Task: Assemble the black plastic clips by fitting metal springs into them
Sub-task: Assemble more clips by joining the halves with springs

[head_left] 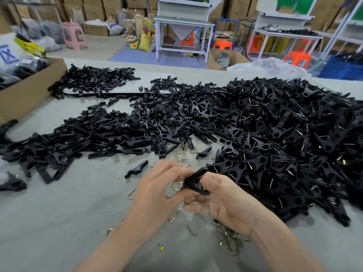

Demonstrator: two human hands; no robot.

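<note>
Stacked cartons (94, 8), white workbench (182, 22), orange stools (223, 45)

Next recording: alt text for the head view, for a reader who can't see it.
The left hand and right hand together pinch one black plastic clip over a grey table. Loose gold-coloured wire springs lie around them, between a heap of bare black clip halves on the left and a bigger heap of spring-fitted clips on the right.

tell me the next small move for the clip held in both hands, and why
Probably press the spring fully home in the black clip. The left hand and right hand both pinch it, the hands hide whether the spring is seated, and the clip has not joined the assembled pile on the right.
</note>
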